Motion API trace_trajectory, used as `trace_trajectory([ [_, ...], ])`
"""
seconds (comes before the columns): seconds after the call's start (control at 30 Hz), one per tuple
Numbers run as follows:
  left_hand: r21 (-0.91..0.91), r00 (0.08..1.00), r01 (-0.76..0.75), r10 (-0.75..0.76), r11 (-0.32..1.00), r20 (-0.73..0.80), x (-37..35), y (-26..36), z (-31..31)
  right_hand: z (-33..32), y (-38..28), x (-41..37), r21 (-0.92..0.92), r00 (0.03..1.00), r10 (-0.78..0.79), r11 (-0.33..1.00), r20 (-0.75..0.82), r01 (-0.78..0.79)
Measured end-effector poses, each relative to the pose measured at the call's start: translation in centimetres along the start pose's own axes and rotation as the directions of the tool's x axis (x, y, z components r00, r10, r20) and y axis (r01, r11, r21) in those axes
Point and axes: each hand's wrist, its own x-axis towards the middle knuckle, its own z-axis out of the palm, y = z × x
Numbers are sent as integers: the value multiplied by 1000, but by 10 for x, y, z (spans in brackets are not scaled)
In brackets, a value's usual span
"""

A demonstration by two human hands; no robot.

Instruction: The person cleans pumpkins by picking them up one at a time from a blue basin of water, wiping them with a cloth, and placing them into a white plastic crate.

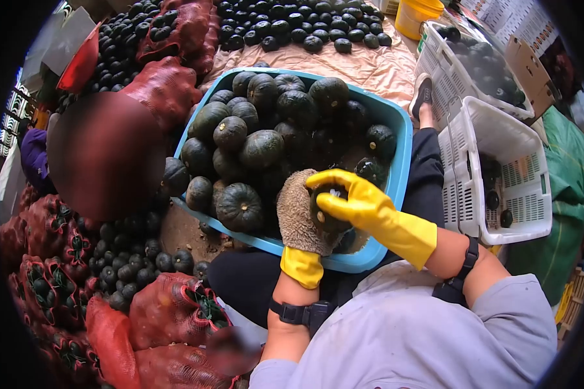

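Note:
A blue tub (401, 170) holds dark green squashes (263, 148), heaped at its left side, with some sitting in dark water at the right. Over the tub's near edge, my left hand (303, 214) wears a brown fuzzy mitt on top of a yellow glove and presses against one dark green squash (326, 214). My right hand (357, 201), in a yellow rubber glove, grips the same squash from the right, thumb and fingers curled round it. The mitt hides my left fingers, and the gloves cover part of the squash.
Right of the tub stand a white crate (545, 194) with a few squashes and a fuller white crate (428, 65) behind it. Red mesh sacks (169, 308) and loose squashes lie at the left. A yellow bucket (416, 18) is at the back.

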Motion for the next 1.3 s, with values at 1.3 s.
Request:
trace_trajectory([
  [1.3,106,984,37,-17,994,-180,-5,6,18,-30,54,-8,719,985,172,685,-2,-119],
])
